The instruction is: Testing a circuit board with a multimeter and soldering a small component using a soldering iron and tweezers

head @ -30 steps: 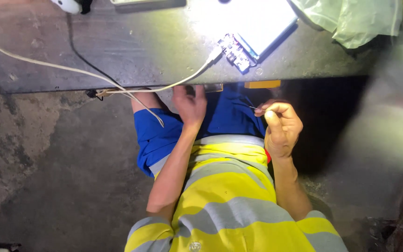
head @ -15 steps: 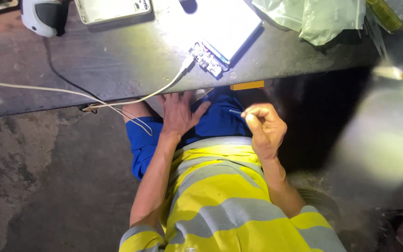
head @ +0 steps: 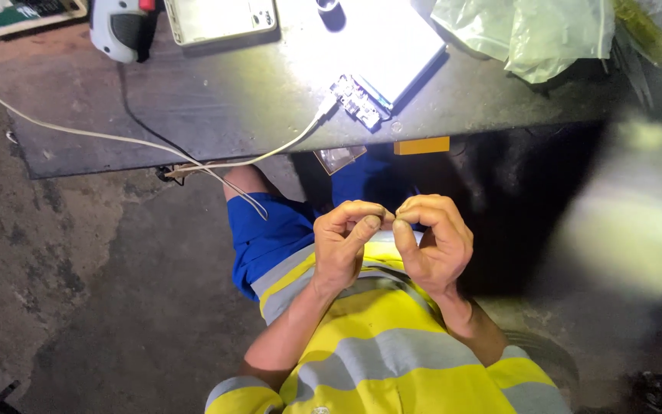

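My left hand [head: 344,247] and my right hand [head: 432,241] meet over my lap, in front of my yellow hi-vis shirt [head: 392,360] and blue shorts [head: 270,238]. On each hand the thumb and forefinger are pinched, and the fingertips of the two hands touch. A small thin piece is held between them, almost fully hidden by the fingers. Above the hands is the edge of a dark table [head: 216,115], with a small circuit board [head: 358,100] near its edge.
A white cable [head: 193,165] runs from the board across the table and off its left side. A brightly lit white pad [head: 381,46], a grey-white tool [head: 116,31], a pale box [head: 220,19] and clear plastic bags [head: 530,34] lie on the table. An orange tag [head: 421,146] hangs at its edge.
My left hand has left my thigh and come up to my right hand. Both now pinch together at the fingertips. The view has shifted so the table sits higher.
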